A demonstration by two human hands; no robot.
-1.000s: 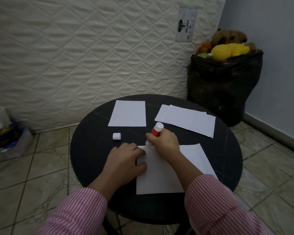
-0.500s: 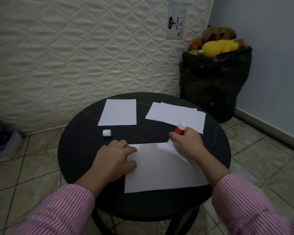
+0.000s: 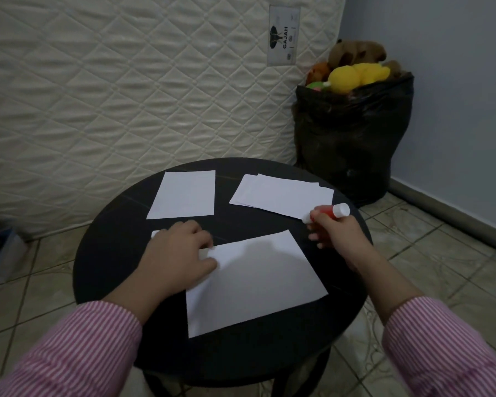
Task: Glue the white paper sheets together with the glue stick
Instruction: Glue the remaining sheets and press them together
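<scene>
A white paper sheet (image 3: 258, 279) lies on the near part of the round black table (image 3: 106, 253). My left hand (image 3: 178, 253) presses its curled fingers onto the sheet's left corner. My right hand (image 3: 337, 233) grips the red and white glue stick (image 3: 331, 212) off the sheet's far right corner. A single white sheet (image 3: 185, 194) lies at the far left. A small stack of white sheets (image 3: 281, 194) lies at the far right. The white glue cap (image 3: 154, 234) peeks out behind my left hand.
A quilted mattress (image 3: 126, 96) leans against the wall behind the table. A black bag (image 3: 352, 144) stuffed with plush toys stands at the back right. Tiled floor surrounds the table. A box sits at the left edge.
My right hand has carried the glue stick rightward along the sheet's far edge and off its right corner. The near sheet now lies turned at an angle. My left hand stays on its left corner.
</scene>
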